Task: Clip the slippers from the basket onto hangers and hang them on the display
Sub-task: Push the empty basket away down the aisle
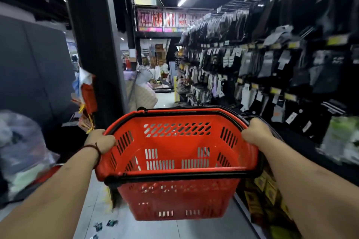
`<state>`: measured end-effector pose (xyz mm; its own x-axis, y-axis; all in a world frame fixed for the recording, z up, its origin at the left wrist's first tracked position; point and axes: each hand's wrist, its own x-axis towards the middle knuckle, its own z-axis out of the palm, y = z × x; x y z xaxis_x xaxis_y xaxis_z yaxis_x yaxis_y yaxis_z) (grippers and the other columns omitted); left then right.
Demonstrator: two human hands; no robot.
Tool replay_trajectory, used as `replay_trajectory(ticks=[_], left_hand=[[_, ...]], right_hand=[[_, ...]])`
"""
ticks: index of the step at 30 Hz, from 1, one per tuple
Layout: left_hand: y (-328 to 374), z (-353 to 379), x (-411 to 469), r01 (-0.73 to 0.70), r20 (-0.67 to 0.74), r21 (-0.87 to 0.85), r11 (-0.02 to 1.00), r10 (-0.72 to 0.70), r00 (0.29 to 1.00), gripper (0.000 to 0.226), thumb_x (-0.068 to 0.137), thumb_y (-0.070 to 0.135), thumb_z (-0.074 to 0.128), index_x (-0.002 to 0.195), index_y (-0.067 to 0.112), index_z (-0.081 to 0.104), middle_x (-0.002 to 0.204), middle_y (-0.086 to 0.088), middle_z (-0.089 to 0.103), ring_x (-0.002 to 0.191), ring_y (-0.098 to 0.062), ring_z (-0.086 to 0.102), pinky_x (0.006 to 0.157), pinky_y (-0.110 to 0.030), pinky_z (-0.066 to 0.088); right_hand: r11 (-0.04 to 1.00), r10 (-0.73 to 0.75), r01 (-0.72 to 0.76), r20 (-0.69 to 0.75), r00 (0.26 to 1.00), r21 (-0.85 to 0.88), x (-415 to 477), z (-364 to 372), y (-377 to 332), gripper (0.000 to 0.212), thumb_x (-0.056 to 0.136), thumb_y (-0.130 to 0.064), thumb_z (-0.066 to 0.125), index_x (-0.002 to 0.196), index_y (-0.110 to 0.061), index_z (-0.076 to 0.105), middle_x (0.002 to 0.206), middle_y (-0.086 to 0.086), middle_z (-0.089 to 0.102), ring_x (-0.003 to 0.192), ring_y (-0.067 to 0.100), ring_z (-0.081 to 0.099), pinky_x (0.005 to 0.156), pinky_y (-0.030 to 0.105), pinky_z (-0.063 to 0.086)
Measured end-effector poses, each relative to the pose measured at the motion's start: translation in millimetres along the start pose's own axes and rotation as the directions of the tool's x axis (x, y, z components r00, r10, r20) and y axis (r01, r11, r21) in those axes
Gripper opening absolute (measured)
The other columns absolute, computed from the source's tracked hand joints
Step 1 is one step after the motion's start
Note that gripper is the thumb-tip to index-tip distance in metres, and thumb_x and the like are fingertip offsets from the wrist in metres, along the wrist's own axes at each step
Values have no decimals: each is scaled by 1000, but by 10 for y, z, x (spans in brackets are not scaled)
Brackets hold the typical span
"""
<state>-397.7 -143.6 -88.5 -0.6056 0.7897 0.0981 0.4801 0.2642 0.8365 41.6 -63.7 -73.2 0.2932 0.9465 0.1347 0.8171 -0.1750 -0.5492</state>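
A red plastic basket (174, 196) with slotted walls and black rim handles hangs in front of me, above the floor. Nothing shows inside it; no slippers or hangers are in view. My left hand (102, 140) grips the basket's left rim, fingers curled over the edge. My right hand (255, 132) grips the right rim in the same way. Both forearms reach forward from the bottom corners of the head view. The basket tilts slightly towards me.
A display wall (272, 68) of hanging socks and packets runs along the right. A dark pillar (97, 44) stands left of centre, with bagged goods (21, 145) beside it. The grey floor aisle (165, 101) leads ahead; small scraps (105, 224) lie on the floor.
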Motion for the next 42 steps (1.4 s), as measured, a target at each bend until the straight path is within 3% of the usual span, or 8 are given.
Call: replay_trajectory(ticks=[5,9,18,25,30,34,38,42], left_hand=[[355,678,1032,32,3,18,999,-32,999,23,49,14,76,70,6,70,77,-21,71,74,-33,68,74,-45,60],[790,1129,1697,56,12,34,998,-56,998,13,67,4,77,76,1,68,73,-16,66,63,-26,60,60,-28,50],[964,2233,3595,67,0,37,997,-67,998,9,70,2,74,79,0,71,80,-21,70,69,-30,65,69,-35,54],[1091,3156,5625,14,24,22,1000,-14,1000,16,76,-3,68,92,-3,71,83,-20,66,57,-23,54,49,-26,39],[1363,3791,7113,13,18,50,999,-14,1000,23,58,16,66,77,5,72,80,-21,71,77,-34,69,69,-38,58],[1600,4429,8035,30,4,46,998,-30,1000,38,49,20,55,80,7,71,79,-18,70,79,-34,66,68,-33,50],[1676,5235,9017,27,-36,32,999,-25,999,47,47,22,49,85,4,70,81,-19,70,80,-35,67,72,-36,52],[1886,5941,9902,63,-107,95,994,-53,993,48,58,26,52,96,4,71,89,-21,68,88,-35,65,72,-31,42]], right_hand=[[1000,-13,13,30,999,-13,1208,235,-240,16,80,-4,57,72,-9,44,68,7,44,57,23,43,47,27,31],[999,-30,31,42,999,-37,2147,429,-513,11,80,-6,59,75,-8,50,73,10,50,66,28,51,56,29,40],[999,-37,38,37,999,-14,4047,1353,-1160,3,78,-6,59,80,-4,61,73,13,60,63,27,56,57,28,42],[1000,14,-14,76,997,-1,5739,2317,-1886,17,83,-6,61,99,-2,61,97,17,62,82,31,59,67,30,44],[999,18,-19,34,999,29,7066,2894,-2432,15,84,-7,61,97,-2,59,99,20,62,84,31,57,71,31,44],[997,35,-36,20,999,61,8217,3467,-2660,9,80,-6,62,84,-1,57,82,19,59,61,26,51,64,30,43],[991,31,-39,61,998,131,9566,4274,-2805,38,79,-10,64,114,3,54,108,27,62,98,40,62,82,39,51],[980,62,-90,158,986,179,10748,4969,-3108,76,80,-19,71,143,5,35,136,29,54,126,41,54,104,42,47]])
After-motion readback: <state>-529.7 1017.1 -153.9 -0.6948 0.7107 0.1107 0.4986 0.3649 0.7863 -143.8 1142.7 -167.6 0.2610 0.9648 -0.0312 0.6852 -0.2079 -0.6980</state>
